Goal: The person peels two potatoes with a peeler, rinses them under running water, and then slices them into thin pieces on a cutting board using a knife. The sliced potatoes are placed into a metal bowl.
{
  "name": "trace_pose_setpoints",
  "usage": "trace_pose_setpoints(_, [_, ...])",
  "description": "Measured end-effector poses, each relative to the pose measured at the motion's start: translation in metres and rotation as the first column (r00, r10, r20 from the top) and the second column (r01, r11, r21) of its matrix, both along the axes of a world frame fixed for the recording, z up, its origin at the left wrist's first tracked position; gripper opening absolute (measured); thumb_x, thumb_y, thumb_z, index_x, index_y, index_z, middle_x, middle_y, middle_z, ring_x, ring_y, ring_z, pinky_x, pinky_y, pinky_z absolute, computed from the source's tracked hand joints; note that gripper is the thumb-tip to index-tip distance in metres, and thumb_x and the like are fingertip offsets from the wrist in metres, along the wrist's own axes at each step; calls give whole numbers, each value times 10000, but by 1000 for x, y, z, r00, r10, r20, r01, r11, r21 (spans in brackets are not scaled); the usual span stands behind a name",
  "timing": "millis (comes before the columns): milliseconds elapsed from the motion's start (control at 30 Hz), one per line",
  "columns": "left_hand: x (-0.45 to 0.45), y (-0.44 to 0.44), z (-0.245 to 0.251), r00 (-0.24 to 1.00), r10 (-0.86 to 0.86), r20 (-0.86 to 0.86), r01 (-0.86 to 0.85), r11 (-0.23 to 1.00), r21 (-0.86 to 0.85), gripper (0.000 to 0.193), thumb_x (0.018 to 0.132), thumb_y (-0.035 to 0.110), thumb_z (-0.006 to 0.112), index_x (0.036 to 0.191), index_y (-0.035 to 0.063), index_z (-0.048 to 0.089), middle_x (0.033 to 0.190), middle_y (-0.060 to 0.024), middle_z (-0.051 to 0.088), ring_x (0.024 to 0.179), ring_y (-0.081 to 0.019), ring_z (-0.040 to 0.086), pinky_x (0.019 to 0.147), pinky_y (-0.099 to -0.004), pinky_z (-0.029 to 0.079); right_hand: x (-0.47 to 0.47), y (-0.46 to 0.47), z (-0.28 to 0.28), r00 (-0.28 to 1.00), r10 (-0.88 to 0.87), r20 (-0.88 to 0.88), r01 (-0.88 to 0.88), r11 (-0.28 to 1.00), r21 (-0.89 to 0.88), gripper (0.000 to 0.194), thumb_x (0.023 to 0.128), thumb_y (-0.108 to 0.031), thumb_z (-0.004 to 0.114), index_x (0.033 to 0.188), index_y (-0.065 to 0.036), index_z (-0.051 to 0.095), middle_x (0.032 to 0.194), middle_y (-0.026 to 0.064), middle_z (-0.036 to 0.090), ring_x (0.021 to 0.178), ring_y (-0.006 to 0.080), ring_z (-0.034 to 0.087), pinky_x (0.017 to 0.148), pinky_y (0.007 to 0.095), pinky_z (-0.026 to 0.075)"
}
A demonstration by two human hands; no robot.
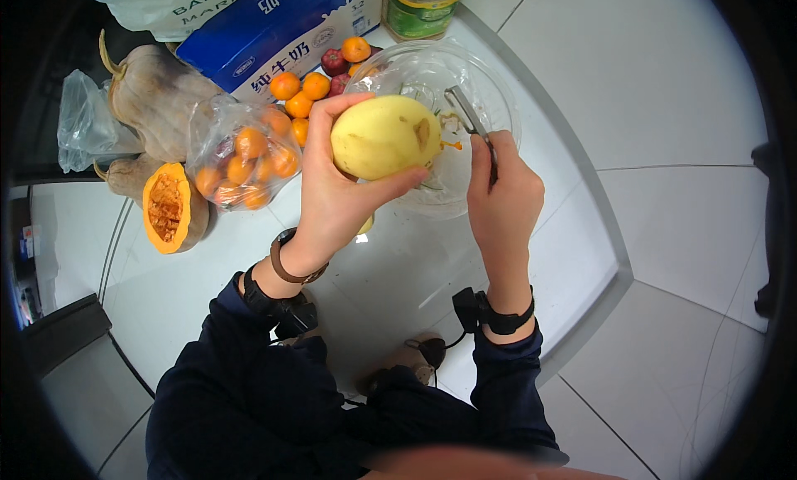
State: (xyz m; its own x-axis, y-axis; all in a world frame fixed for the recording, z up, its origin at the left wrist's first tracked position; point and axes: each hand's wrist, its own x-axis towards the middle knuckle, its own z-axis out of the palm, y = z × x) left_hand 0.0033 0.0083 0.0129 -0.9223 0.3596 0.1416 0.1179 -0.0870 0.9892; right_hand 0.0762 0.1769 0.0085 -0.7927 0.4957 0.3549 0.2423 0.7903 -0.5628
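Note:
My left hand (342, 187) grips a large yellow melon (383, 138) by its side, thumb below and fingers above. A brown, scarred patch marks the melon's right end. In my right hand (505, 194) is a metal peeler (468, 111), its head pointing up and left, apart from the melon. Beneath both lies a clear plastic bowl (510, 100) with a thin liner and a few thin green scraps. A small orange bit (451, 145) shows just right of the melon. Part of another yellow thing (366, 225) peeks out below my left hand, mostly hidden.
Left of the bowl lie loose oranges (285, 85), dark red fruits (334, 62) and a clear bag of oranges (251, 143). Farther left are a halved pumpkin (167, 209) and whole squashes (162, 100). A blue milk carton box (280, 38) and a green-labelled jar (420, 13) stand behind.

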Motion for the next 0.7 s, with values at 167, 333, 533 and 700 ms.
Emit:
trace_pose_setpoints(167, [1, 0, 2, 996, -49, 72, 44, 997, 62, 837, 705, -58, 879, 1408, 77, 444, 1291, -80, 591, 1200, -197, 627, 991, -340, 553, 3, 7, 0, 992, 111, -52, -115, 989, -94, 122, 970, -144, 684, 914, -47, 635, 673, 135, 605, 554, 314, 571, 535, 369, 463])
trace_pose_setpoints(333, [1, 1, -1, 999, -35, 16, 35, 999, 38, 815, 708, -81, 862, 1403, 70, 462, 1301, -80, 596, 1218, -197, 616, 1021, -342, 532, 6, 7, 5, 990, 133, -35, -138, 960, -243, 104, 953, -112, 697, 921, -35, 636, 677, 140, 599, 543, 301, 555, 536, 342, 461])
trace_pose_setpoints(533, [-1, -2, -4, 994, -69, -82, 62, 994, -88, 793, 696, -60, 874, 1372, 63, 478, 1279, -72, 600, 1201, -181, 612, 1002, -336, 532, 12, 1, 13, 879, 436, -193, -471, 857, -207, 129, 891, -57, 755, 915, -21, 634, 665, 125, 604, 529, 285, 573, 522, 339, 466])
trace_pose_setpoints(700, [1, -9, 2, 988, -127, -91, 108, 976, -187, 791, 689, -52, 876, 1362, 65, 478, 1269, -69, 601, 1185, -185, 619, 996, -338, 531, -1, 8, 5, 929, 354, -104, -365, 925, -109, 118, 927, -138, 725, 908, -53, 645, 688, 108, 637, 548, 302, 604, 506, 358, 470])
